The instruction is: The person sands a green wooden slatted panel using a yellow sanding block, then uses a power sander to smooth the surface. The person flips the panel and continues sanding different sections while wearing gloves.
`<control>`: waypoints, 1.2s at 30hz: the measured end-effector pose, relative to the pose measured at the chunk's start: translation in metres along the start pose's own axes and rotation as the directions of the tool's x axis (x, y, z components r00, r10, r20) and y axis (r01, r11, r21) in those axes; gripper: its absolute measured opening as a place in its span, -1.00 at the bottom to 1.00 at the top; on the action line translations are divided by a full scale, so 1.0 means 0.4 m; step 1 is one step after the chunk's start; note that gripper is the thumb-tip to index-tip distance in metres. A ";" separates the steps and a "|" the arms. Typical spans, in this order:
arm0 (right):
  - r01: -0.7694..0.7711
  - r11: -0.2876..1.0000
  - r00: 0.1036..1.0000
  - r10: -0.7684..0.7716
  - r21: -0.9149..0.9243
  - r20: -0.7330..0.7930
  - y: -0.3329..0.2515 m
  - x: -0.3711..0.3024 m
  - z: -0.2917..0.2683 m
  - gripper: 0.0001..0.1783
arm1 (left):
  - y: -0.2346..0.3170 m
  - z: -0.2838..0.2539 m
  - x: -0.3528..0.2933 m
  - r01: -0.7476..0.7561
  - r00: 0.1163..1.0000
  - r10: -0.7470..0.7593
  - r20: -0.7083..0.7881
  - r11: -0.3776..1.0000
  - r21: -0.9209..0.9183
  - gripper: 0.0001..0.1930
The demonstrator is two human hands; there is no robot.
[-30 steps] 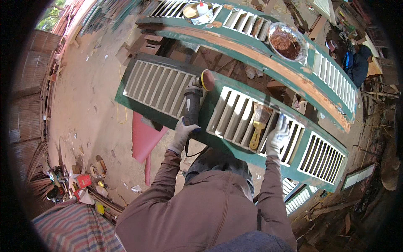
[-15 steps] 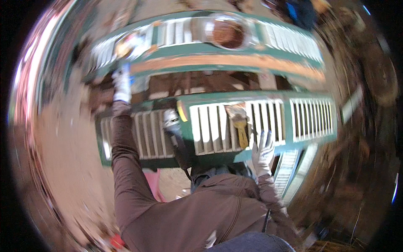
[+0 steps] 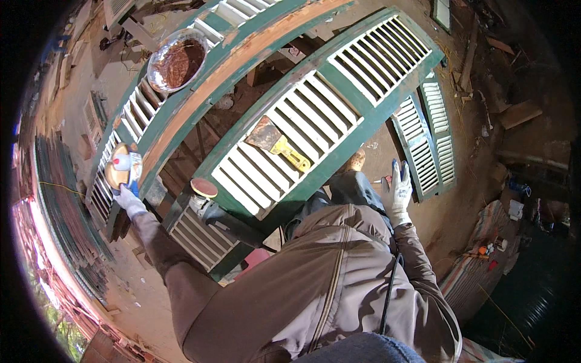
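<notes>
At the left hand (image 3: 129,201) sits a can (image 3: 113,174), touched by its fingers; how closed they are, I cannot tell. Beyond, a long shutter (image 3: 170,115) bears a bare wood strip (image 3: 201,100); rightward, a second shutter (image 3: 342,88) is green, so work looks partial. The right hand (image 3: 397,196) spreads open, empty.

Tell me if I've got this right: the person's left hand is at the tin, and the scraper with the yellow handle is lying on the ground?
Not quite: the scraper is in a different place. The head view shows it lying on the nearer slatted green shutter. The left hand is at the tin, as you said.
</notes>
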State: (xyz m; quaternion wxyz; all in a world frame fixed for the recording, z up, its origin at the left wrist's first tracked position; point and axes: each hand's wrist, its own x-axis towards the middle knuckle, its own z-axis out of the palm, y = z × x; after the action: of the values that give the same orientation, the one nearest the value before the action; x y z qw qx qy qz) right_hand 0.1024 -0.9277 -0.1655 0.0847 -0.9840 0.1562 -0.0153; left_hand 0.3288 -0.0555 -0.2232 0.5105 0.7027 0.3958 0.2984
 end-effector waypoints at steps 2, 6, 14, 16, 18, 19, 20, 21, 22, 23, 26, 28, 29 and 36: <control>0.054 0.998 0.998 -0.052 0.035 -0.044 0.022 0.023 0.011 -0.22 | 0.058 0.040 -0.158 0.034 0.992 -0.031 0.126 0.999 -0.020 -0.48; 0.137 0.965 0.990 -0.127 0.223 -0.059 -0.009 0.147 -0.047 -0.32 | 0.276 0.196 -0.677 0.077 0.878 -0.065 0.474 0.997 -0.006 -0.45; 0.531 0.751 0.845 -0.506 0.392 -0.174 0.005 0.484 -0.044 0.02 | 0.351 0.630 -1.457 0.320 0.683 -0.203 0.702 0.947 -0.038 -0.38; 0.535 0.730 0.832 -0.542 0.425 -0.116 0.022 0.567 -0.005 0.14 | 0.271 0.726 -1.562 0.351 0.629 -0.194 0.753 0.935 -0.052 -0.39; 0.499 0.801 0.848 -0.530 0.330 0.004 0.036 0.629 0.022 0.11 | 0.320 0.810 -1.660 0.461 0.593 -0.300 0.748 0.887 -0.010 -0.41; 0.462 0.830 0.873 -0.487 0.313 0.005 0.050 0.652 0.027 0.09 | 0.331 0.846 -1.694 0.470 0.591 -0.313 0.743 0.883 -0.003 -0.42; 0.429 0.852 0.892 -0.452 0.300 0.009 0.059 0.672 0.029 0.07 | 0.344 0.872 -1.721 0.480 0.597 -0.329 0.732 0.877 0.003 -0.42; 0.372 0.862 0.905 -0.419 0.344 0.073 0.070 0.689 0.030 0.03 | 0.355 0.888 -1.743 0.445 0.645 -0.331 0.689 0.895 0.013 -0.42; 0.345 0.859 0.913 -0.401 0.378 0.077 0.082 0.703 0.045 0.00 | 0.363 0.890 -1.747 0.412 0.642 -0.325 0.695 0.910 0.045 -0.43; 0.344 0.840 0.920 -0.391 0.418 0.029 0.090 0.708 0.062 -0.02 | 0.369 0.886 -1.745 0.379 0.639 -0.321 0.699 0.922 0.076 -0.43; 0.397 0.722 0.911 -0.385 0.566 -0.147 0.088 0.690 0.080 -0.09 | 0.372 0.849 -1.713 0.279 0.662 -0.304 0.685 0.948 0.151 -0.33; 0.224 0.418 0.950 -0.295 0.880 -0.102 0.110 0.690 0.017 -0.17 | 0.318 0.862 -1.685 -0.339 0.800 0.145 0.582 0.910 0.240 -0.29; 0.037 0.294 0.975 -0.222 0.955 0.031 0.132 0.678 -0.029 -0.24 | 0.324 0.862 -1.678 -0.560 0.764 0.343 0.547 0.774 0.296 -0.27; -0.076 0.375 0.987 0.159 0.924 0.017 0.417 0.656 -0.114 -0.33 | 0.428 0.961 -1.653 -0.851 0.416 0.193 0.889 0.428 0.305 -0.58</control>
State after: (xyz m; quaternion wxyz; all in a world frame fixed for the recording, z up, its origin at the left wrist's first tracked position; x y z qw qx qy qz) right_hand 0.2986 -1.1727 -0.1483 0.6109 -0.7566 0.1937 -0.1300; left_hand 0.3521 -0.8381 -0.1857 0.1516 0.9864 -0.0444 -0.0461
